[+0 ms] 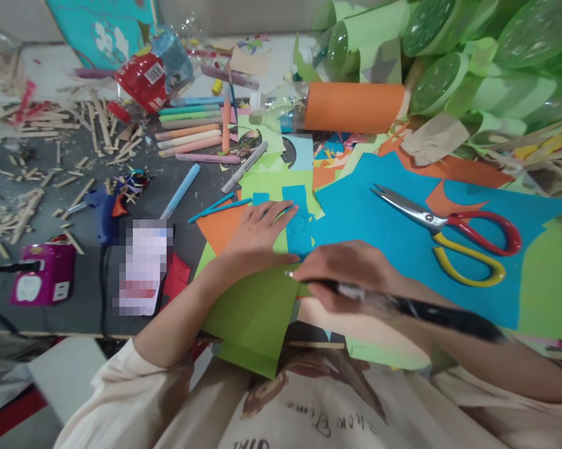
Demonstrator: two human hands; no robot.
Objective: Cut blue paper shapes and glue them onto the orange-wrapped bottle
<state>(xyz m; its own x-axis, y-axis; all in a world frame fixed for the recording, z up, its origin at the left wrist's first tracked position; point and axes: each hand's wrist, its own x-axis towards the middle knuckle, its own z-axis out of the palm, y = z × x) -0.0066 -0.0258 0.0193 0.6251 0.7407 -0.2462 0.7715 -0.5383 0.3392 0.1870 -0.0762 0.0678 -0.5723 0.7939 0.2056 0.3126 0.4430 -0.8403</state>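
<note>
Right hand (346, 274), black pen (442, 315); left hand (257, 232), blue paper strip (299, 218).
Right: fingers clamped on pen. Left: fingers parted, on strip.

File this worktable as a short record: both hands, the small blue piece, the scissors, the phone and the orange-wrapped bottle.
Left hand: spread, reaching over the small blue piece
Right hand: holding a black pen, blurred; tip contact unclear
Blue piece: faint circle outline on it
Scissors: red and yellow handles, on the large blue sheet
Phone: left of the left hand, screen pixelated
Bottle: on its side, wrapped in orange paper
</note>
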